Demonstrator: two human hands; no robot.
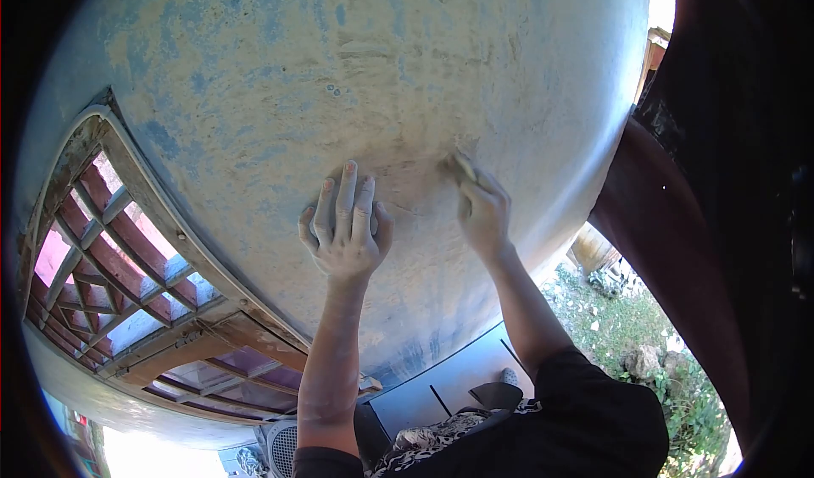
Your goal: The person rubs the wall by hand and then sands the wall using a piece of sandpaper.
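A wall (407, 54) with patchy, worn pale-blue and whitish paint fills most of the view. Against it lies my left hand (346, 228), palm down, fingers stretched and somewhat spread, dusted with pale powder. To its right, my right hand (485, 209) is closed, also dusty, its fingertips pressed at the wall surface. A small dark, blurred piece (454, 166) shows at those fingertips; I cannot make out what it is. Between and above the two hands the wall has a brownish, rubbed-looking patch (403, 169).
A wooden-framed window (174, 215) with a lattice grille stands to the left. At the right hangs a dark reddish sheet or panel (661, 198), with plants and stones (653, 351) beyond it. Below are a grey tiled surface (407, 408) and a round grille (282, 448).
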